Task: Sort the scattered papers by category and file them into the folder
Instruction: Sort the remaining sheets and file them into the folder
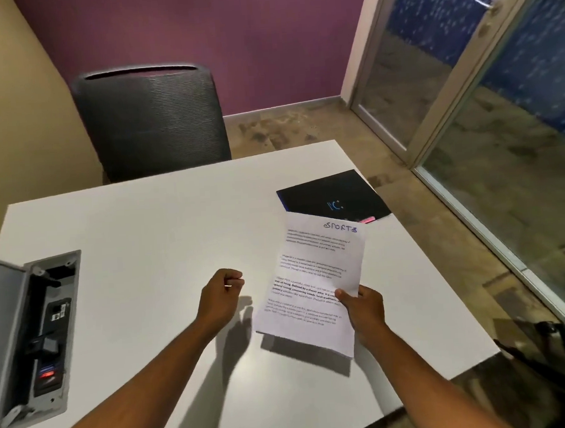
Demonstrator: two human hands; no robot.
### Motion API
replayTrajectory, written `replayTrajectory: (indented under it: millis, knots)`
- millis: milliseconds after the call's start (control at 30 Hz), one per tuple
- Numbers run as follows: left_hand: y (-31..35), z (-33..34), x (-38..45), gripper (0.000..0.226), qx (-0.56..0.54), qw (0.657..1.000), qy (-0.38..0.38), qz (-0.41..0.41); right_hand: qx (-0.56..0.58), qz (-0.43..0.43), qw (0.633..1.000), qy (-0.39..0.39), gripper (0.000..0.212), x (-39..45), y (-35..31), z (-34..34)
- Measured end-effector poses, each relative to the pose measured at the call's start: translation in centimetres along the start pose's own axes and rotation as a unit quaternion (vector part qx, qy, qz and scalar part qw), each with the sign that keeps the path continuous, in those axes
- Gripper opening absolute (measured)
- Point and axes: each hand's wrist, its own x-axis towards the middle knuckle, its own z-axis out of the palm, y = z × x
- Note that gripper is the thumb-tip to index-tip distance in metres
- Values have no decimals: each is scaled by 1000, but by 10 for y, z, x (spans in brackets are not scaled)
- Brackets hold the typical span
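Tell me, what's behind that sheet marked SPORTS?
Behind the sheet, held up by the right hand, lies a dark folder on the white table. The sheet covers the folder's near edge, so that part is hidden.

My right hand (363,311) grips a printed paper (315,284) by its right edge, "SPORTS" handwritten at top, lifted off the white table (143,239). My left hand (221,295) hovers just left of it, fingers curled, holding nothing. Dark folder (333,194) lies beyond the sheet. Open cable box (34,335) far left; black chair (153,122) behind table.
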Motion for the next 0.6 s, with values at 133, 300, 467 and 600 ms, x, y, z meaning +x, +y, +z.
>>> replayTrajectory:
  millis: [133,300,467,600]
  knots:
    - [32,69,31,9,76,996,-38,32,50,37,998,34,16,45,5,-50]
    - [73,181,85,15,205,970,-91,96,80,62,993,56,18,107,11,-116]
    - [102,281,137,38,274,945,-137,114,53,50,994,78,24,158,23,-170]
    - [116,335,172,47,292,937,-139,133,58,86,991,85,12,189,34,-191]
